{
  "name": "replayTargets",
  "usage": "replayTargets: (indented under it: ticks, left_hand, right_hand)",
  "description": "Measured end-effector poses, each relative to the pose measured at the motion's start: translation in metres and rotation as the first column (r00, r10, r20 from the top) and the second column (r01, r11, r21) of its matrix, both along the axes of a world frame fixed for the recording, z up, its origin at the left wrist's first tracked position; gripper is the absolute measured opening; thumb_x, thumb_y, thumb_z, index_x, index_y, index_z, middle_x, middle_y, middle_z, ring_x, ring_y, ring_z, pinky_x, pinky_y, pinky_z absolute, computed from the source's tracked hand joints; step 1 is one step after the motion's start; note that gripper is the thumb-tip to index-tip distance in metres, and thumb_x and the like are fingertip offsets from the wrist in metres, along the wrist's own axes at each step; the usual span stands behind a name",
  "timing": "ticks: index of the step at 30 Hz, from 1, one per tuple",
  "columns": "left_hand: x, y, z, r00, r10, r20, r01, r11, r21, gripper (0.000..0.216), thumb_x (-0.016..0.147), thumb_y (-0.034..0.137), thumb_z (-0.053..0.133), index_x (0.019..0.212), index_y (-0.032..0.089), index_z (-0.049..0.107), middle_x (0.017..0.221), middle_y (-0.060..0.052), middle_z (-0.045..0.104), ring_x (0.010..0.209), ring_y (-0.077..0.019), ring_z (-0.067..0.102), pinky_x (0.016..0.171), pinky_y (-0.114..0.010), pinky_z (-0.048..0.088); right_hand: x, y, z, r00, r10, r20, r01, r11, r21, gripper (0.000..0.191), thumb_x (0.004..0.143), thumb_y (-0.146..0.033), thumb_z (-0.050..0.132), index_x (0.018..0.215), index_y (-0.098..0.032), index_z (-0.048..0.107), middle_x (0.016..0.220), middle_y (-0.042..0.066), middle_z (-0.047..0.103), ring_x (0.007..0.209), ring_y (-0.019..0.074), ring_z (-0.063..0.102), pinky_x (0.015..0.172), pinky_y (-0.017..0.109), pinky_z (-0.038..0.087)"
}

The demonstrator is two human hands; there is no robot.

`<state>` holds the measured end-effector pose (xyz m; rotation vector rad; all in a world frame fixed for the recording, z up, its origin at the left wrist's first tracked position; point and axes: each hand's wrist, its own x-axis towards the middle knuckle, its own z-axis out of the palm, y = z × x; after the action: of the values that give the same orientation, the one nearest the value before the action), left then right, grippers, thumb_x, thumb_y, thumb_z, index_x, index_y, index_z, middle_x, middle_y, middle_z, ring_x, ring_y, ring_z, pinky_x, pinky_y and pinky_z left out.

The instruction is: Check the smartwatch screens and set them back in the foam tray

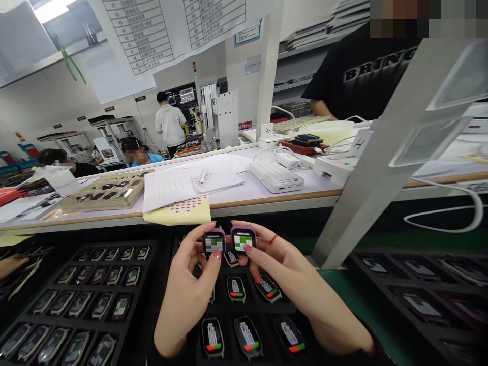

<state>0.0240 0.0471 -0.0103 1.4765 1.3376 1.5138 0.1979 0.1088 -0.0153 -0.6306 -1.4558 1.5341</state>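
Note:
Above a black foam tray (pixel 224 307), my left hand (pixel 194 284) grips a purple smartwatch (pixel 214 242), thumb on the lower part of its lit screen. My right hand (pixel 280 264) holds a second purple smartwatch (pixel 243 239) beside it, with the thumb touching the screen. Both screens show green and white blocks. Below the hands, smartwatches (pixel 236 288) lie in the tray's slots, their screens lit with white text and a red and green bar. My wrists and fingers hide part of the tray.
Another tray of smartwatches (pixel 80 304) lies left, and one more (pixel 423 310) right. A slanted post (pixel 354 178) rises at right. The shelf holds papers (pixel 171 188), a white power bank (pixel 275 175) and a beige tray (pixel 110 190). Several people are beyond; a hand (pixel 13 264) shows far left.

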Motion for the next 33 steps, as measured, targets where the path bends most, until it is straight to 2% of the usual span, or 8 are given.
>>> replayTargets:
  ticks: [7, 14, 20, 23, 25, 28, 31, 33]
  left_hand:
    - [0.000, 0.002, -0.001, 0.998, 0.069, 0.013, -0.069, 0.998, -0.012, 0.030, 0.091, 0.040, 0.067, 0.121, 0.034, 0.063, 0.117, 0.001, 0.068, 0.109, -0.0158, 0.062, 0.088, -0.023, 0.050]
    - [-0.004, 0.003, 0.000, 0.997, 0.067, 0.026, -0.068, 0.997, 0.024, 0.032, 0.089, 0.040, 0.069, 0.120, 0.032, 0.063, 0.117, 0.000, 0.069, 0.110, -0.0155, 0.063, 0.084, -0.021, 0.051]
    - [-0.006, 0.002, -0.004, 0.997, 0.066, 0.035, -0.067, 0.998, 0.015, 0.041, 0.088, 0.038, 0.070, 0.127, 0.030, 0.059, 0.124, -0.004, 0.066, 0.112, -0.0179, 0.061, 0.080, -0.023, 0.051]
    - [-0.014, 0.000, -0.015, 0.999, 0.039, 0.008, -0.038, 0.997, -0.065, 0.053, 0.088, 0.036, 0.069, 0.138, 0.032, 0.052, 0.131, -0.005, 0.062, 0.107, -0.0181, 0.062, 0.079, -0.025, 0.051]
    - [-0.023, -0.002, -0.025, 1.000, -0.005, -0.027, 0.001, 0.989, -0.149, 0.061, 0.088, 0.035, 0.066, 0.145, 0.031, 0.046, 0.126, -0.007, 0.063, 0.098, -0.0174, 0.064, 0.077, -0.027, 0.051]
    - [-0.036, -0.003, -0.038, 0.985, -0.067, -0.158, 0.022, 0.962, -0.273, 0.066, 0.087, 0.033, 0.064, 0.150, 0.026, 0.042, 0.102, -0.005, 0.068, 0.076, -0.0151, 0.062, 0.068, -0.028, 0.050]
    - [-0.040, 0.003, -0.047, 0.936, -0.111, -0.335, -0.009, 0.941, -0.337, 0.064, 0.082, 0.031, 0.068, 0.144, 0.022, 0.052, 0.082, -0.001, 0.064, 0.067, -0.0157, 0.058, 0.065, -0.029, 0.049]
    - [-0.037, 0.013, -0.053, 0.910, -0.130, -0.393, -0.015, 0.938, -0.346, 0.063, 0.078, 0.031, 0.072, 0.139, 0.021, 0.058, 0.079, -0.001, 0.065, 0.071, -0.0189, 0.060, 0.071, -0.033, 0.051]
  right_hand:
    - [-0.003, 0.001, -0.003, 0.998, 0.045, -0.037, -0.045, 0.999, -0.002, 0.051, 0.090, -0.054, 0.071, 0.128, -0.021, 0.061, 0.071, -0.001, 0.061, 0.058, 0.0126, 0.051, 0.052, 0.020, 0.049]
    - [-0.001, 0.001, -0.015, 0.997, 0.072, -0.027, -0.070, 0.994, 0.088, 0.044, 0.091, -0.038, 0.073, 0.131, -0.027, 0.060, 0.110, 0.006, 0.066, 0.087, 0.0170, 0.062, 0.058, 0.021, 0.050]
    - [0.003, -0.001, -0.010, 0.998, 0.044, 0.046, -0.045, 0.999, 0.017, 0.067, 0.085, -0.040, 0.076, 0.142, -0.023, 0.047, 0.113, 0.008, 0.064, 0.087, 0.0193, 0.063, 0.057, 0.023, 0.055]
    - [0.008, -0.001, -0.018, 0.994, -0.069, 0.086, 0.067, 0.998, 0.021, 0.084, 0.082, -0.043, 0.076, 0.150, -0.021, 0.033, 0.120, 0.011, 0.062, 0.089, 0.0214, 0.065, 0.061, 0.028, 0.059]
    - [0.015, 0.001, -0.028, 0.980, -0.111, 0.163, 0.109, 0.994, 0.024, 0.089, 0.079, -0.046, 0.074, 0.151, -0.016, 0.031, 0.118, 0.012, 0.063, 0.092, 0.0241, 0.066, 0.070, 0.033, 0.061]
    - [0.025, 0.010, -0.040, 0.898, -0.101, 0.429, 0.067, 0.993, 0.093, 0.088, 0.080, -0.048, 0.069, 0.153, -0.011, 0.036, 0.093, 0.007, 0.068, 0.079, 0.0251, 0.067, 0.067, 0.035, 0.058]
    - [0.027, 0.022, -0.046, 0.676, -0.152, 0.721, -0.062, 0.963, 0.261, 0.074, 0.087, -0.040, 0.064, 0.151, -0.011, 0.043, 0.071, 0.001, 0.064, 0.066, 0.0240, 0.064, 0.060, 0.033, 0.051]
    - [0.021, 0.031, -0.051, 0.568, -0.181, 0.803, -0.153, 0.935, 0.319, 0.066, 0.088, -0.032, 0.065, 0.149, -0.011, 0.048, 0.068, 0.000, 0.064, 0.066, 0.0244, 0.065, 0.062, 0.031, 0.049]
